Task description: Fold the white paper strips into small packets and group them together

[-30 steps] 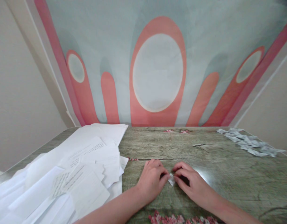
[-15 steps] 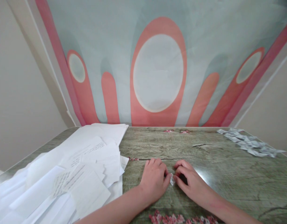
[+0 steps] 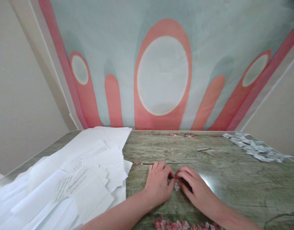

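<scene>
A small folded piece of paper is pinched between my two hands, low over the table near the middle. My left hand has thumb and forefinger closed on its left side. From the right, my right hand grips it with the fingertips, the other fingers curled. Part of the paper is hidden behind the fingers. At the far right of the table lies a group of several small folded paper pieces, pale and overlapping one another.
A large heap of white paper sheets and torn pieces, some printed, covers the left of the table. The wood-patterned table has pink flower prints. A wall hanging with coral shapes rises behind the back edge.
My right hand's fingers have shifted slightly left and come close against my left fingertips at the folded paper. The paper heap and the folded pieces stay where they were.
</scene>
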Demonstrator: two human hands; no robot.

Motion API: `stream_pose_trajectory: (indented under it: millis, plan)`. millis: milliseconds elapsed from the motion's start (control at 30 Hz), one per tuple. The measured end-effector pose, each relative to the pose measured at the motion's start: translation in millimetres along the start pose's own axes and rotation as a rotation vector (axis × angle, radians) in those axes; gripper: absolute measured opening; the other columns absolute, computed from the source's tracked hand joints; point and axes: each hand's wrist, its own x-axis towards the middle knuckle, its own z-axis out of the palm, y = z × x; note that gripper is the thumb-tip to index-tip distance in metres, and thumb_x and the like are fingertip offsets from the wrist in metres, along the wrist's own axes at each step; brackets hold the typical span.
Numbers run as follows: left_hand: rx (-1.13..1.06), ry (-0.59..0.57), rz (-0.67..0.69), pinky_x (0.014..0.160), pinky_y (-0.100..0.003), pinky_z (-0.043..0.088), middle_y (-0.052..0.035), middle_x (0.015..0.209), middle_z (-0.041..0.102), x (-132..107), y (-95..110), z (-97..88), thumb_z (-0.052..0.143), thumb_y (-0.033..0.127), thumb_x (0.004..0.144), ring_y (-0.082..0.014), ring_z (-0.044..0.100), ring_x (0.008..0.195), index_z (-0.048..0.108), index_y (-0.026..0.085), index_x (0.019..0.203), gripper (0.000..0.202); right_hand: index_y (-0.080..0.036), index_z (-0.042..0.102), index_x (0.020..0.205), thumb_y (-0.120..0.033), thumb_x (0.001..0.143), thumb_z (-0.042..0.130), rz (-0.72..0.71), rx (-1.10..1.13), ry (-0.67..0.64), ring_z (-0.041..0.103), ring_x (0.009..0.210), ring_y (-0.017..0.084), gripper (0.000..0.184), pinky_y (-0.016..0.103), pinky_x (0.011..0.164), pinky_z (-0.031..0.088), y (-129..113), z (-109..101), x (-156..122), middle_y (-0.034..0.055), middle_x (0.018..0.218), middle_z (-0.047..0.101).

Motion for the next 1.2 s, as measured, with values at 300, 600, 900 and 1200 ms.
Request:
stream_pose_trajectory:
  millis: [300, 600, 900, 1200]
  plan:
    - [-0.011, -0.016, 0.044, 0.081, -0.034, 0.036, -0.0014, 0.090, 0.054, -2.7, -4.9, -4.7, 0.054, 0.024, 0.082, -0.0200, 0.046, 0.092, 0.058, 0.021, 0.085, 0.006, -0.022, 0.063, 0.092, -0.007, 0.083, 0.048, -0.088, -0.171, -0.013, 0.054, 0.087, 0.019, 0.023, 0.033, 0.076, 0.044, -0.4, -3.1, -2.5, 0.0042, 0.093, 0.057]
    - [0.268, -0.105, 0.252, 0.084, -0.036, 0.035, -0.0042, 0.090, 0.056, -13.2, 4.2, -15.7, 0.047, 0.021, 0.087, -0.0201, 0.048, 0.090, 0.059, 0.019, 0.089, 0.012, -0.017, 0.061, 0.093, -0.001, 0.077, 0.048, -0.086, -0.342, -0.183, 0.050, 0.090, 0.021, 0.026, 0.036, 0.079, 0.042, -13.2, -8.1, -4.9, 0.0064, 0.096, 0.055]
    - [0.579, -0.123, 0.440, 0.088, -0.039, 0.033, -0.0110, 0.092, 0.059, -14.9, 16.1, -7.4, 0.052, 0.021, 0.083, -0.0255, 0.048, 0.094, 0.065, 0.009, 0.093, 0.021, -0.014, 0.061, 0.093, -0.001, 0.073, 0.049, -0.175, -0.557, -0.175, 0.051, 0.085, 0.024, 0.027, 0.037, 0.074, 0.042, -10.7, 2.3, -7.8, 0.0090, 0.094, 0.058]
    - [0.580, -0.112, 0.424, 0.088, -0.039, 0.034, -0.0107, 0.094, 0.059, -16.0, 12.2, -1.6, 0.053, 0.020, 0.082, -0.0252, 0.047, 0.096, 0.062, 0.008, 0.098, 0.022, -0.015, 0.058, 0.102, -0.002, 0.074, 0.051, -0.225, -0.639, -0.147, 0.053, 0.089, 0.022, 0.032, 0.036, 0.077, 0.040, 2.0, 5.3, -17.1, 0.0071, 0.104, 0.059]
